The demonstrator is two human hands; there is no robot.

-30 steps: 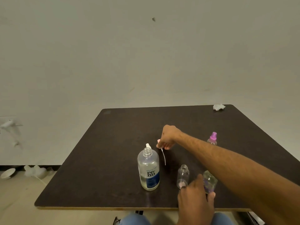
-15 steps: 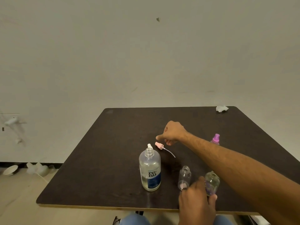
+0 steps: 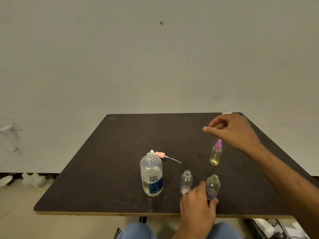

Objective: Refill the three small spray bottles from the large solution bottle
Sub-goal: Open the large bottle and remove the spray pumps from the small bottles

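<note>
The large clear solution bottle [image 3: 151,175] with a blue label stands uncapped on the dark table [image 3: 103,169]. Behind it lie its white cap [image 3: 151,151] and a pink spray pump [image 3: 160,154] with its thin tube. A small clear bottle [image 3: 186,182] stands open to the right. My left hand [image 3: 198,202] grips a small open yellowish bottle [image 3: 213,186]. A third small bottle [image 3: 216,155] with a purple spray top stands farther back. My right hand [image 3: 231,130] hovers above that spray top, empty, fingers loosely curled with the index finger extended.
A crumpled white tissue [image 3: 227,112] peeks out behind my right hand at the table's far edge. A wall rises close behind the table. White litter [image 3: 34,180] lies on the floor to the left. My knees are under the near edge.
My right hand let go of the pink spray pump, left it lying behind the large bottle, and moved right and back to above the purple-topped bottle. The left hand stayed on the yellowish bottle.
</note>
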